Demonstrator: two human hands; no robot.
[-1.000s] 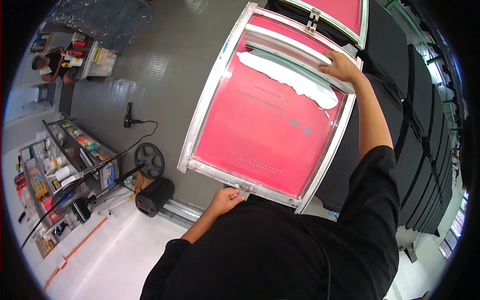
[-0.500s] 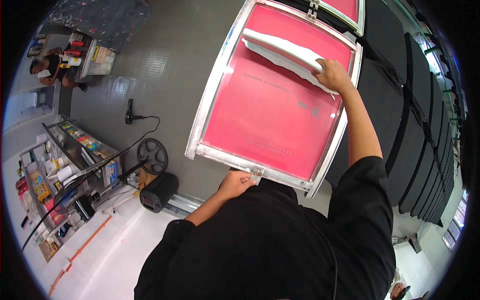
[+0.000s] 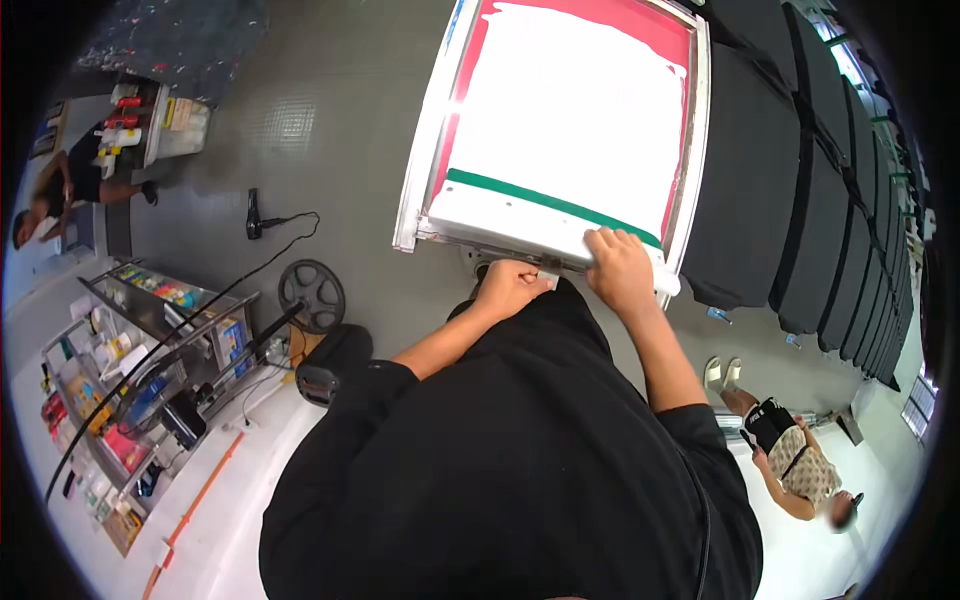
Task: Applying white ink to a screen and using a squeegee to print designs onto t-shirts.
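In front of me is a screen-printing frame [image 3: 424, 150] of pale metal with red mesh [image 3: 655, 35]. White ink [image 3: 580, 110] covers most of that mesh, leaving red only along the borders. Across the near end lies a long white squeegee [image 3: 515, 210] with a green blade strip [image 3: 530, 196]. My right hand [image 3: 622, 268] is closed around the right part of the squeegee. At the middle of the frame's near edge, my left hand [image 3: 508, 290] pinches a small metal tab [image 3: 548, 279]. The surface under the screen is hidden.
Dark covered boards [image 3: 745, 180] run in a row on the right. A hair dryer [image 3: 253, 215] lies on the grey floor at left, beyond a black handwheel [image 3: 312, 300]. A cart of bottles [image 3: 150, 320] stands at left. One person [image 3: 790, 440] stands lower right, another [image 3: 75, 190] far left.
My right hand has drawn the squeegee from the far part of the screen to the near end. White ink now spreads over mesh that showed red. My left hand keeps to the tab.
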